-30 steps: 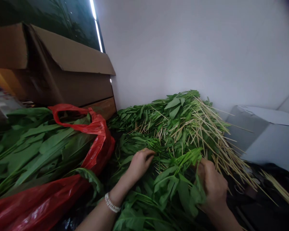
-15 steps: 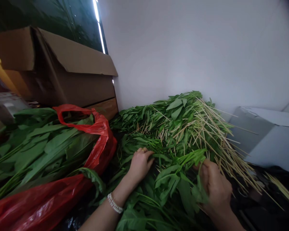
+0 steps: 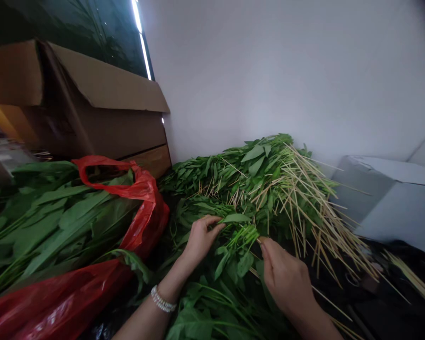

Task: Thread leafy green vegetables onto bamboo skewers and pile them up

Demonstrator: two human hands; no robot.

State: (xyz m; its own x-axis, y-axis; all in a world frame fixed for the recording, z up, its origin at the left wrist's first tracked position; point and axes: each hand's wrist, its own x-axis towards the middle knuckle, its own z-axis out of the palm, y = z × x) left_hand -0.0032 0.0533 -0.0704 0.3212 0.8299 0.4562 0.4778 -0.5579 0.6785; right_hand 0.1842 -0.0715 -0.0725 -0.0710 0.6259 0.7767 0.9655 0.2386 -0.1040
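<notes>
My left hand (image 3: 200,240), with a beaded bracelet on its wrist, pinches the end of a long green leaf (image 3: 236,217) between thumb and fingers. To its right, my right hand (image 3: 285,276) is closed at the stem end of a small bunch of leafy greens (image 3: 246,234). A thin wooden tip shows at its fingertips, but most of what lies inside that hand is hidden. Behind both hands lies a heap of skewered greens (image 3: 258,163), its bamboo skewers (image 3: 315,208) fanning out to the right. Loose greens (image 3: 212,307) spread below my hands.
On the left, a red plastic bag (image 3: 147,208) holds large leafy greens (image 3: 63,212). An open cardboard box (image 3: 116,127) stands behind it. At the right are a white box (image 3: 403,203) and a bundle of bare skewers (image 3: 411,276). A white wall (image 3: 269,66) closes the back.
My right hand has moved left with the bunch, closer to my left hand. The long leaf is now pinched in my left hand and stretches over the bunch.
</notes>
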